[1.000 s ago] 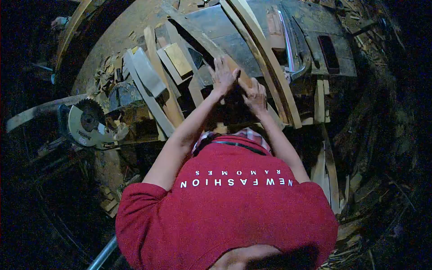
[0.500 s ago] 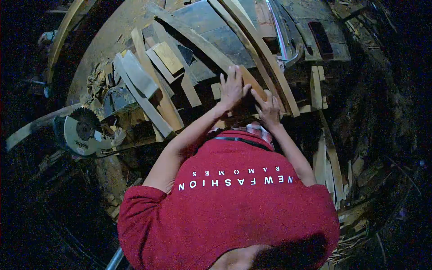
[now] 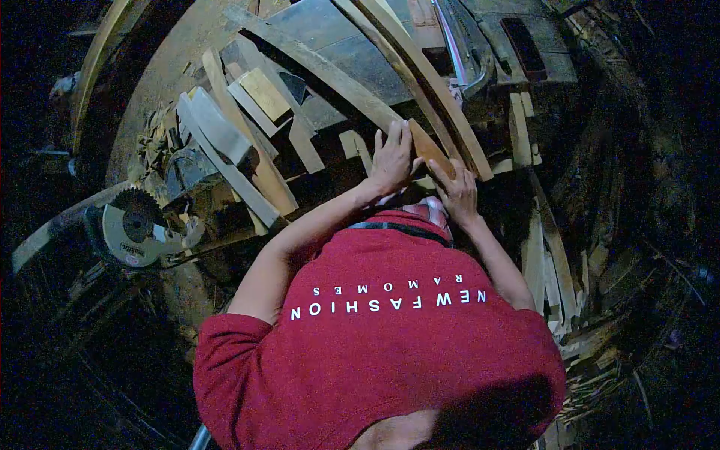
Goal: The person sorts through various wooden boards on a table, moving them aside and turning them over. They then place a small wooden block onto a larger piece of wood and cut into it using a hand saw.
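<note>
An orange-brown piece of wood lies between my two hands, at the near end of a long grey-brown wooden plank. My left hand presses on its left side, fingers pointing away from me and thumb toward the wood. On the right, my right hand grips its near end with bent fingers. The undersides of both hands are hidden. Just right of the piece runs a pair of long curved wooden beams. A small pale wood block sits left of my left hand.
Cut boards and a yellowish wood block lie to the left. A circular saw with an exposed toothed blade is at the far left. A dark phone-like slab rests at the upper right. Scrap wood lies lower right.
Both hands and the orange-brown piece have shifted a little toward me and to the right. The view has tilted slightly, so the bench things appear shifted left and up.
</note>
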Demonstrator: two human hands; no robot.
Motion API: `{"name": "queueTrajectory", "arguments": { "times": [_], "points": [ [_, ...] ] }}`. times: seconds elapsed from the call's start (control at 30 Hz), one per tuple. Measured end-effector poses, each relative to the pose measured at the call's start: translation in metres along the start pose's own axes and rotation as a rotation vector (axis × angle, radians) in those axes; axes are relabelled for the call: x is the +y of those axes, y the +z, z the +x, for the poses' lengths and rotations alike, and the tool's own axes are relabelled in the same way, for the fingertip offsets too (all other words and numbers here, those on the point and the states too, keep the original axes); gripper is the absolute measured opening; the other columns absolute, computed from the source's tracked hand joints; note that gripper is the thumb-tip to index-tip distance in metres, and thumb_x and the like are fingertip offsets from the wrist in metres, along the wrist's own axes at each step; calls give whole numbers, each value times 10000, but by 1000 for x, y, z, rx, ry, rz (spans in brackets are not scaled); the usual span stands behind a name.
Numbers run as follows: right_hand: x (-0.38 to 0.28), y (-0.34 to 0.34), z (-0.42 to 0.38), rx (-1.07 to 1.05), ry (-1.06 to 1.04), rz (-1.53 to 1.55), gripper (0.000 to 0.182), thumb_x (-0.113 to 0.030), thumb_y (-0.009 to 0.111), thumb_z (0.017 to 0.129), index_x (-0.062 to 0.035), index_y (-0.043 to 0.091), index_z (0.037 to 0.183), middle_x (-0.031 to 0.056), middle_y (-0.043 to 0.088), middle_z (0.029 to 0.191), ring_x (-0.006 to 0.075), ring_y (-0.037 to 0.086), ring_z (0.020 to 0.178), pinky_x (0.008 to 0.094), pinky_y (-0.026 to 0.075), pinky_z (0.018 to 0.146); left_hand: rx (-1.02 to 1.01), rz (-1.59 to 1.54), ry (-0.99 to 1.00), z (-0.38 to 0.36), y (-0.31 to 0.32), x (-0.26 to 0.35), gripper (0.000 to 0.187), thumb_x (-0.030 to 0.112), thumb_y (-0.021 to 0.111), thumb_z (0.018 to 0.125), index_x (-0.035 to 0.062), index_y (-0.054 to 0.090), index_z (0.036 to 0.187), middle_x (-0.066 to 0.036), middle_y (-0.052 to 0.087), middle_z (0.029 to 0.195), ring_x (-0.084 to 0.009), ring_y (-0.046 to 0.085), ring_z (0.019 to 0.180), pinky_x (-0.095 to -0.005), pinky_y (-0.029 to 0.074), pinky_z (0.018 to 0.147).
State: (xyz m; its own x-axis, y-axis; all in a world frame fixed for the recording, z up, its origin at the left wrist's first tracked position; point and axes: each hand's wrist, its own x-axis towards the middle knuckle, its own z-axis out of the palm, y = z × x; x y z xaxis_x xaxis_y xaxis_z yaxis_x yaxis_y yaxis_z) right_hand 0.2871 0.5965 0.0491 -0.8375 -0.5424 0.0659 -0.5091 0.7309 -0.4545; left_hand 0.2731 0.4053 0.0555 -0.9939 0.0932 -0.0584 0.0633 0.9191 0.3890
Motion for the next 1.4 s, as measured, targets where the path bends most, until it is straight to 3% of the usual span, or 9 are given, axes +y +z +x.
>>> {"name": "queueTrajectory", "arguments": {
  "times": [0.3,0.5,0.63,0.73,0.8,0.93,1.07,1.3,1.4],
  "points": [
    [-7,15,31,16,-65,1,585,-198,635,690,-293,446,1236,171,439,1101,348,464,967,438,390,842,180,72,-164,6,8,-28,722,340,622,719,-38,301,1244,-195,371,1215,-323,399,1124,-515,314,908],
    [13,-4,-31,-21,-55,-45,523,-251,603,732,-292,455,1231,173,444,1076,347,471,955,423,409,829,-11,-126,69,-19,2,9,669,258,634,717,-4,315,1243,-152,422,1152,-309,429,1067,-478,327,899],
    [14,4,-29,58,-64,-80,519,-267,600,734,-284,455,1233,168,443,1076,342,473,948,420,413,819,18,-153,36,-8,-2,-2,574,294,628,733,50,420,1209,-158,488,1099,-307,504,974,-406,396,818],
    [4,12,-5,96,-76,-86,542,-258,608,721,-280,450,1238,167,445,1074,338,469,948,423,405,824,153,-384,-176,2,2,-21,379,198,643,749,84,523,1089,-157,500,934,-315,548,830,-352,459,697],
    [-8,11,15,87,-82,-12,574,-133,612,710,-262,446,1244,182,426,1111,357,464,958,437,388,845,278,-439,-203,12,11,-40,370,198,636,750,82,528,1085,-164,484,907,-320,526,793,-375,445,671],
    [-18,27,45,98,-103,-66,596,-128,593,719,-260,411,1271,187,421,1103,358,457,949,436,388,825,367,-520,-416,25,-3,-50,371,212,661,740,114,544,1078,-139,508,911,-234,538,727,-316,459,626],
    [-16,18,33,66,-127,-25,583,-144,598,722,-254,419,1266,180,419,1102,349,458,952,431,390,822,448,-428,-361,20,23,-56,328,159,657,727,51,575,1026,-142,542,892,-256,543,805,-307,455,684],
    [-6,12,14,61,-98,-27,636,-220,670,651,-275,445,1243,152,433,1087,339,459,946,422,406,815,326,-715,-435,21,20,-38,265,188,682,717,44,631,934,-115,614,761,-239,575,747,-308,453,692],
    [-12,17,35,32,-112,-51,658,-202,676,639,-278,439,1248,160,427,1090,347,458,948,430,407,818,440,-747,-481,27,42,-69,270,167,666,725,31,625,955,-85,641,783,-127,575,671,-257,456,611]
  ]
}}
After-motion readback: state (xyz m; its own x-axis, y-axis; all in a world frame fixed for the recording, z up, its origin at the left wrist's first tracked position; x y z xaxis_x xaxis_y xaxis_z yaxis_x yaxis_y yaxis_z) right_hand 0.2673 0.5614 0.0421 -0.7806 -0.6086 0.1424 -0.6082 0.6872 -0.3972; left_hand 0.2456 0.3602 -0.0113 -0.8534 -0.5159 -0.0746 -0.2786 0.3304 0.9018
